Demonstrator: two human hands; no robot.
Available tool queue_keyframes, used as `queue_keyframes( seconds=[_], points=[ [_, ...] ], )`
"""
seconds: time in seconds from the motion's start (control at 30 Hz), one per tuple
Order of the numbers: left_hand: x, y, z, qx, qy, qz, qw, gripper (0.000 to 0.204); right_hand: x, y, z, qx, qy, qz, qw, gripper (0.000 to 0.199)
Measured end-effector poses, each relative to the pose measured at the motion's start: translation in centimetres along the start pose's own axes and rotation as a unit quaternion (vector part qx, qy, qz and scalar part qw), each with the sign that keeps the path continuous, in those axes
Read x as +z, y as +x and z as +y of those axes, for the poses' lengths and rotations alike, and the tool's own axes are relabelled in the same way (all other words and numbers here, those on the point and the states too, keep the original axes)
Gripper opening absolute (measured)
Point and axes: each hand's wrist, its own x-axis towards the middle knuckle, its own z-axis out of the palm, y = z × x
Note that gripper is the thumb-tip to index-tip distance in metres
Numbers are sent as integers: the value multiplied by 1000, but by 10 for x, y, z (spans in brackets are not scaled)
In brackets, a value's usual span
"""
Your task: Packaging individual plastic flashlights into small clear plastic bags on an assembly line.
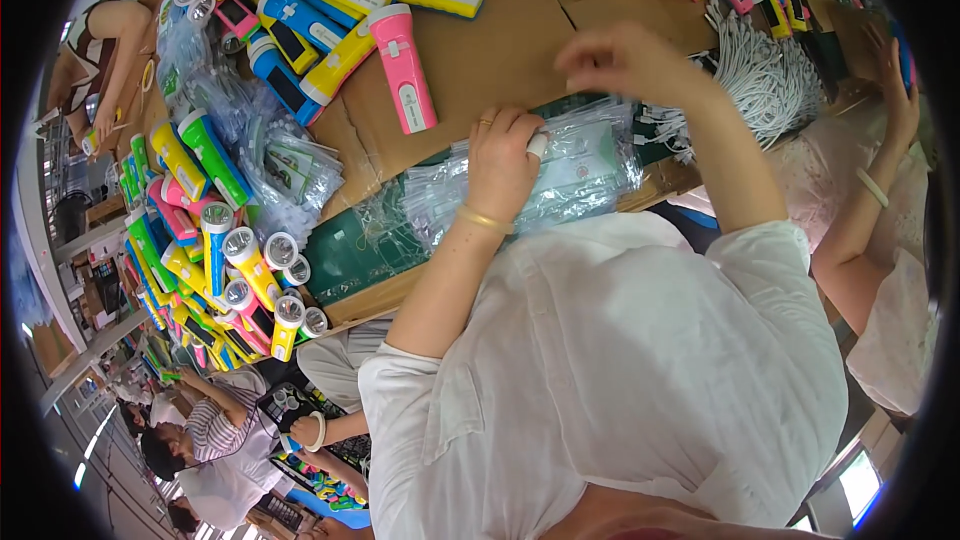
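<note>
Your left hand (503,162) lay flat, fingers curled down, pressing on the stack of clear crinkled plastic bags (560,175) at the near edge of the brown cardboard-covered table (490,60). Your right hand (618,58) hovered above the bags, fingertips pinched together on something too small to tell. A pink plastic flashlight (403,68) lay just beyond, near white coiled cords (760,75).
</note>
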Motion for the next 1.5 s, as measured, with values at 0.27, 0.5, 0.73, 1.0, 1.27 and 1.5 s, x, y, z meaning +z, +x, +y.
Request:
queue_keyframes(
  seconds=[0.27,0.5,0.73,1.0,1.27,1.5],
  points=[
    [1,-2,5,20,22,14,999,12,76,-17,26,-120,-142,79,979,14],
    [-45,-28,-1,-25,38,61,997,14,64,-3,21,-191,-81,44,977,8],
    [-71,-58,3,-149,-33,120,981,11,89,18,-4,-272,-3,36,962,23],
    [-71,-78,0,-221,-120,115,961,16,116,32,-12,-325,7,-62,944,22],
    [-68,-66,-3,-11,41,75,996,16,99,24,-7,-313,-76,-52,945,15],
    [-71,-75,5,29,65,83,994,22,43,36,4,-168,-206,6,964,38]
  ],
)
